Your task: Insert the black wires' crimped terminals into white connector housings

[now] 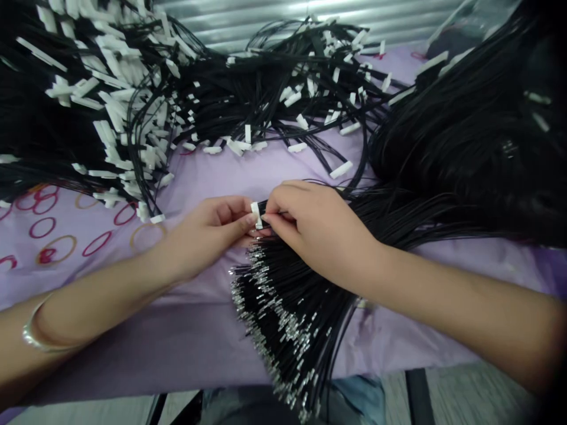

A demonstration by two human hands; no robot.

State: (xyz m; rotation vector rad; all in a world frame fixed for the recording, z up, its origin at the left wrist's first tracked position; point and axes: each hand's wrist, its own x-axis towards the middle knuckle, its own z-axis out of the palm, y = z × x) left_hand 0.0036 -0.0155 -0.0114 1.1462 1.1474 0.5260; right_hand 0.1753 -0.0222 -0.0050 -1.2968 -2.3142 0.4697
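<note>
My left hand (225, 221) pinches a small white connector housing (256, 215) between thumb and fingers. Close against it, my right hand (310, 221) is closed on a thin black wire, its fingertips at the wire side of the housing. Several black wires (262, 208) run out of the housing toward the right hand. Below both hands a thick fan of loose black wires (305, 277) spreads over the table, their bare ends tipped with silver metal terminals (283, 319). Which wire the right fingertips grip is partly hidden by the hand.
Finished-looking black cables with white connectors (119, 106) heap at the left, and more cables (283, 88) lie at the back. A large black wire bundle (460, 136) fills the right. Red and yellow rubber bands (62, 248) lie on the purple cloth (212, 177). Ridged metal (310, 23) stands behind.
</note>
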